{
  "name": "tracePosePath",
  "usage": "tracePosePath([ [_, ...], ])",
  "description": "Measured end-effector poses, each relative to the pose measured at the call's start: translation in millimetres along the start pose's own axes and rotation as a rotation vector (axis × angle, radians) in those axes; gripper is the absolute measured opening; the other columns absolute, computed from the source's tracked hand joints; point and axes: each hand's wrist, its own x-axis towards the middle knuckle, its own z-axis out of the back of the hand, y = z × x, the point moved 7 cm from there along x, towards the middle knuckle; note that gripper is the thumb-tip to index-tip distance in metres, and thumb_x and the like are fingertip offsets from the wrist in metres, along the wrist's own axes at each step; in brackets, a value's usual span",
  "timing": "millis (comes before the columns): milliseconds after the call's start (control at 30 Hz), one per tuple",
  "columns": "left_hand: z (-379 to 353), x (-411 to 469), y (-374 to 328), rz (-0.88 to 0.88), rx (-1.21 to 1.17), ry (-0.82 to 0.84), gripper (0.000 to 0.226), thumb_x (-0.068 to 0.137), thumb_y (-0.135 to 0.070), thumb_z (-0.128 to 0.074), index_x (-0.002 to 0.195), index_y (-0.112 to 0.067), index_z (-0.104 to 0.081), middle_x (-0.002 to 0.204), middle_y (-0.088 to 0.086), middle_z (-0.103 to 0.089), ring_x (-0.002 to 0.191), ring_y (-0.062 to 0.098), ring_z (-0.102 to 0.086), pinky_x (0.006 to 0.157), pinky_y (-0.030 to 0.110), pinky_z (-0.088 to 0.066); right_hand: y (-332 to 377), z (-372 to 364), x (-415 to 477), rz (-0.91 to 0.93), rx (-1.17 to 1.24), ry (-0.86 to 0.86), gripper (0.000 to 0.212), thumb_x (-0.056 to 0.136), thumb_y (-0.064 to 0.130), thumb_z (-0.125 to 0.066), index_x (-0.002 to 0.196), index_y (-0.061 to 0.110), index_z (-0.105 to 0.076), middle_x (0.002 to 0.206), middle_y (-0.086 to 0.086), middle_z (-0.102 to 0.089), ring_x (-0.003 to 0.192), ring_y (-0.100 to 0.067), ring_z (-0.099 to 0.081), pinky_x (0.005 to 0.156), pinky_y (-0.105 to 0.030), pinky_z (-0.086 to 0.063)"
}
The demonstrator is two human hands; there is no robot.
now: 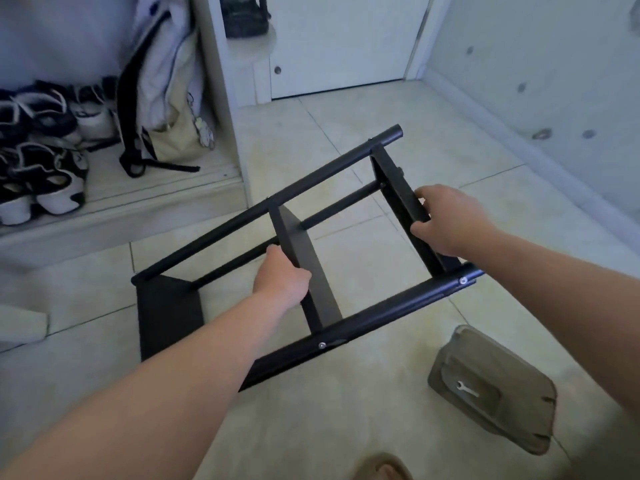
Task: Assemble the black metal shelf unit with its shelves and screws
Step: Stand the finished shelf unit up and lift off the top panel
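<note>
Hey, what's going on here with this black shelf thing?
A person holds a black shelf unit tipped on its side over the tiled floor. The left hand grips the middle shelf; the right hand grips the end shelf. Screws sit in the near post. A small wrench lies on a green pouch nearby.

Reaching forward with left arm (173, 368) and right arm (554, 271), both bare. Gripping mid shelf (301, 237) with left hand (282, 277), fingers (298, 271) curled round its edge. Gripping end shelf (398, 192) with right hand (446, 220), fingers (420, 194) and thumb clamped across it.
</note>
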Motion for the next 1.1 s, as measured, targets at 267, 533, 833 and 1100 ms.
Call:
tracePosePath([
  [267,3,-16,-56,-0.095,-0.475,0.007,0.034,0.090,-0.012,-0.070,0.101,-0.028,-0.042,0.101,0.003,-0.066,0.090,0.022,-0.069,0.081,0.043,-0.062,48,132,-2,0.164,-0.215,-0.272,0.037,0.088,0.020,-0.059,0.125,0.020,-0.059,0.110,0.000,-0.055,0.092,-0.032,-0.060,0.067,-0.033,-0.042],
  [533,-31,-23,-83,-0.047,-0.862,0.132,0.044,0.088,0.004,-0.066,0.122,-0.010,-0.044,0.108,0.012,-0.067,0.095,0.032,-0.072,0.074,0.044,-0.063,101,177,-19,0.364,-0.502,-0.461,0.043,0.093,0.019,-0.054,0.136,0.020,-0.052,0.120,-0.002,-0.052,0.103,-0.029,-0.052,0.061,-0.033,-0.034],
  [833,-66,-24,-69,0.088,-1.003,0.390,0.045,0.092,0.001,-0.062,0.133,-0.006,-0.045,0.123,0.018,-0.064,0.099,0.026,-0.070,0.092,0.041,-0.058,101,147,-41,0.495,-0.527,-0.637,0.053,0.068,-0.006,-0.071,0.117,0.013,-0.070,0.092,-0.009,-0.061,0.073,-0.034,-0.056,0.047,-0.024,-0.030],
  [1100,-61,-28,-51,0.119,-0.981,0.493,0.037,0.096,-0.005,-0.063,0.131,-0.006,-0.053,0.125,0.012,-0.065,0.116,0.027,-0.064,0.103,0.043,-0.051,108,122,-75,0.506,-0.422,-0.703,0.057,0.072,0.001,-0.074,0.128,0.010,-0.066,0.105,-0.009,-0.065,0.088,-0.038,-0.060,0.064,-0.039,-0.052],
])
